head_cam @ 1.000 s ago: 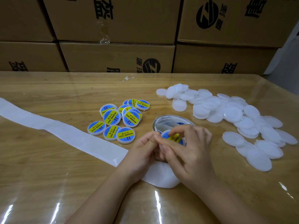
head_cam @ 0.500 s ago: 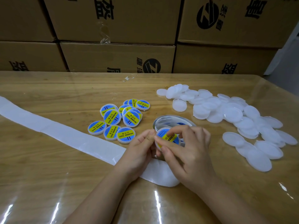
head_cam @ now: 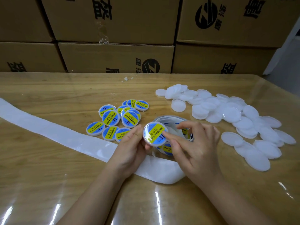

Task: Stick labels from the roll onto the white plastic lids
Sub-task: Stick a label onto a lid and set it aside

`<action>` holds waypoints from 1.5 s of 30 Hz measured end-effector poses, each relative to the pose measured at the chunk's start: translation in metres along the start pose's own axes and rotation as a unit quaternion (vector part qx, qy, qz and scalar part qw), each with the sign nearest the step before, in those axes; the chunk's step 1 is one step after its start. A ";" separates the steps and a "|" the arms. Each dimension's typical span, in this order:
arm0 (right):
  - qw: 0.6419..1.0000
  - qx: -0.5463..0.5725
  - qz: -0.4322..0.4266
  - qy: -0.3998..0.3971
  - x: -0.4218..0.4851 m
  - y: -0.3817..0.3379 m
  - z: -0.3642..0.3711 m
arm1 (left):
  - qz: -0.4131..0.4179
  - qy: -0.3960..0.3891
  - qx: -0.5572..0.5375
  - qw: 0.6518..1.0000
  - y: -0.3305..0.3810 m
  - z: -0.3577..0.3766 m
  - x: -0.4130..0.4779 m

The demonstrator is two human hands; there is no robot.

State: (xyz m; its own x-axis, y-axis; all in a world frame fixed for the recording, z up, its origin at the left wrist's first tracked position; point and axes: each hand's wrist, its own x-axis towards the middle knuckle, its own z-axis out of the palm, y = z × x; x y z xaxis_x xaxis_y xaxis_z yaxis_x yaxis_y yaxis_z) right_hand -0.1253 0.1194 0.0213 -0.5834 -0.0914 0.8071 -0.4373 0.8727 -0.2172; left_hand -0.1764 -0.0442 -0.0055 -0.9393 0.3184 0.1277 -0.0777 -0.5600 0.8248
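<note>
Lifting now: a second ago my hands were huddled low over the roll, and the lid (head_cam: 155,135) is coming up tilted toward my face, label fully showing.

Going from the left, the spent backing strip (head_cam: 53,135) is trailing away across the table (head_cam: 48,184), out of my way. Next, the finished lids (head_cam: 113,120) are sitting in a loose cluster, labels up, near my left hand (head_cam: 131,148), I'd guess so a drop-off is a short reach.

My left fingers are clamped on the lid's left rim, thumb underneath, keeping it steady and angled so I can check the print. The yellow band is running diagonally, its long axis from lower left to upper right, text reading the same way.

My right hand (head_cam: 194,150) is working the right side: thumb pressing flat on the label's edge (smoothing it down, I judge), the other fingers spread loosely apart above, gripping nothing.

Behind the lid the label roll (head_cam: 172,120) is standing by, close for the next peel. Far right, the blank lids (head_cam: 243,122) are waiting in an overlapping heap.
</note>
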 end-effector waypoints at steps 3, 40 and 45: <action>1.000 -0.008 0.016 -0.006 0.000 0.001 -0.001 | -0.017 -0.012 -0.008 1.000 0.001 0.001 -0.002; 0.864 -0.210 0.435 -0.140 -0.002 0.105 -0.005 | 0.141 0.270 0.708 0.637 0.021 -0.040 0.000; 0.852 -0.232 0.411 -0.226 -0.005 0.105 -0.002 | 0.133 0.186 0.801 0.553 0.008 -0.030 -0.008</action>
State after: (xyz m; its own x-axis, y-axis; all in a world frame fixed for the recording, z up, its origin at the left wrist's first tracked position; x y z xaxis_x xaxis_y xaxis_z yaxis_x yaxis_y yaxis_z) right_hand -0.1667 0.2125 -0.0040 -0.8120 0.5582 0.1704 0.5029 0.8174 -0.2811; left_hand -0.1797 -0.0747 -0.0163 -0.8728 0.0411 0.4864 0.1955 0.9425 0.2712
